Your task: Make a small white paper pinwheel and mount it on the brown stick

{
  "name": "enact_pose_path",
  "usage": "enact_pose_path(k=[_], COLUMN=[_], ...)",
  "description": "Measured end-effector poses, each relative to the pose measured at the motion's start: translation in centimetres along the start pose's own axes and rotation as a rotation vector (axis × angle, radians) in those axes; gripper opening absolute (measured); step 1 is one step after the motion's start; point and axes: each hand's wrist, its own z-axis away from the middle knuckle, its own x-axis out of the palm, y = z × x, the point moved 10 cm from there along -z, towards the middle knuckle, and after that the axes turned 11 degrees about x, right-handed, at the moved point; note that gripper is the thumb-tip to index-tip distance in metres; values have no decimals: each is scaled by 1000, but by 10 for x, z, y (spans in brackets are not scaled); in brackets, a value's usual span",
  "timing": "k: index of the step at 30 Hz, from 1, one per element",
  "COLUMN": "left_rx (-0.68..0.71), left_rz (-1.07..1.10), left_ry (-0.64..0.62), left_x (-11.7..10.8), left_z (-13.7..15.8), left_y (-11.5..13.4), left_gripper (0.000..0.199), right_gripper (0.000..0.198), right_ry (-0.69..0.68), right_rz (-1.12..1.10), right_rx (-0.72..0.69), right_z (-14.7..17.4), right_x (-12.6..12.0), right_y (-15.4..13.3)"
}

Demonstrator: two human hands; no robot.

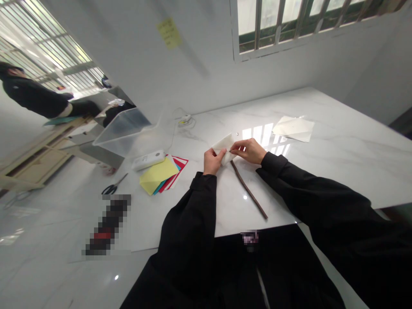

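In the left hand (213, 162), paper (226, 143) is partly hidden.

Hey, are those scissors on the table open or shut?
Shut, it seems: the scissors taper to one narrow strip, with no gap visible between the blades.

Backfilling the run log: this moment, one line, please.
left hand: gripping cream paper | right hand: at the paper, grip unclear | brown stick: lying on table | coloured sheets: left of the hands
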Motion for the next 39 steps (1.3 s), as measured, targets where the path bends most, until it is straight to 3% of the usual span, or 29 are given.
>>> enact_pose_path(k=[39], left_rx=[20], left_rz=[-11], left_ry=[-44], left_x=[6], left_z=[4], left_y=[13], left_gripper=[50], right_gripper=[10], right_ry=[50], right_rz=[83], right_rx=[-73], right_z=[0], right_x=[-3], right_y=[-11])
